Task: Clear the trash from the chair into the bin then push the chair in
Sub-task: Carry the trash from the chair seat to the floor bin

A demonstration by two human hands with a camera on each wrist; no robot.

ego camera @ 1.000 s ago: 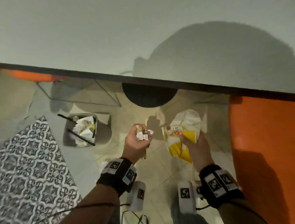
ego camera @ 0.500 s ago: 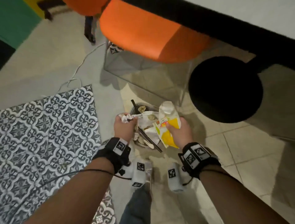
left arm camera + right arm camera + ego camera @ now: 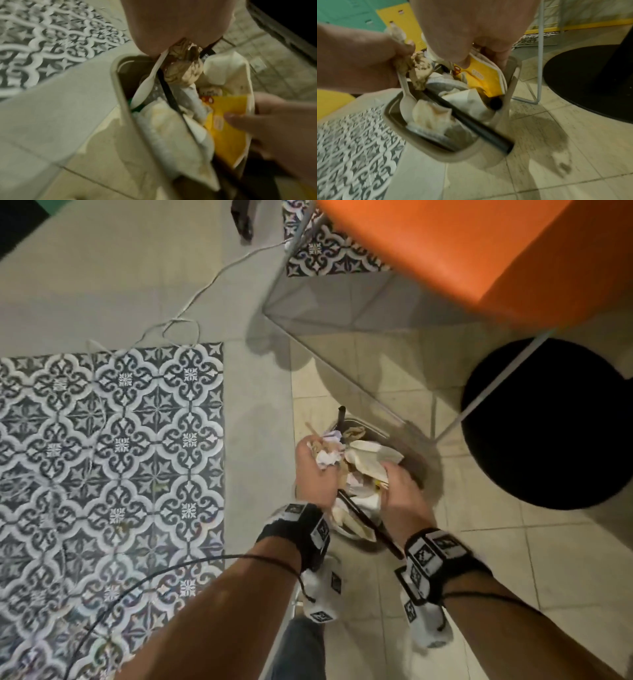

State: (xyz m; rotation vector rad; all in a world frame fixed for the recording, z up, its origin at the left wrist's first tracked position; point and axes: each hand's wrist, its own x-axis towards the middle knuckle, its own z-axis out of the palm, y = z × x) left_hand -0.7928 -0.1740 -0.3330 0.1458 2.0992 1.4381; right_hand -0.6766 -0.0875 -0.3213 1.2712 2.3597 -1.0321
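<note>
A small beige bin (image 3: pixel 375 432) stands on the floor, filled with paper, a black straw (image 3: pixel 471 124) and wrappers. My left hand (image 3: pixel 320 455) hovers over its left side, gripping a crumpled brown-stained paper wad (image 3: pixel 183 70) and a white plastic spoon (image 3: pixel 144 88) that hangs down into the bin. My right hand (image 3: pixel 387 474) holds a yellow and white carton (image 3: pixel 484 77) down inside the bin's right side, with the thumb (image 3: pixel 240 120) on its yellow face. The orange chair (image 3: pixel 462 244) stands beyond the bin, at the top right.
The chair's thin white wire legs (image 3: pixel 479 392) run down close behind the bin. A round black table base (image 3: pixel 548 422) sits on the tiles to the right. A patterned floor patch (image 3: pixel 102 457) lies to the left, and a white cable (image 3: pixel 191 299) crosses the floor.
Both hands have carried the trash from in front of the table down to the bin. The carton, held above the bin half a second ago, is now lowered into it.
</note>
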